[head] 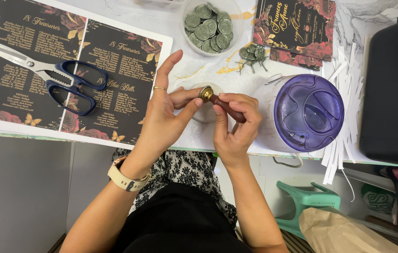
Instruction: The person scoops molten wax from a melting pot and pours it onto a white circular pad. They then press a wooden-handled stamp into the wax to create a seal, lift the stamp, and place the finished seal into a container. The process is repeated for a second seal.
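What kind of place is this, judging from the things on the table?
Probably a home craft table for making invitations: printed dark floral sheets, scissors, a tub of green wax seals, and a stamp in both hands.

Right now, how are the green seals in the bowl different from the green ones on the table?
The seals in the clear bowl are piled high, many together; the loose seals form a small clump on the bare table. The bowl's show round stamped faces clearly; the loose ones look jumbled, some seemingly with thin stems. Both are grey-green.
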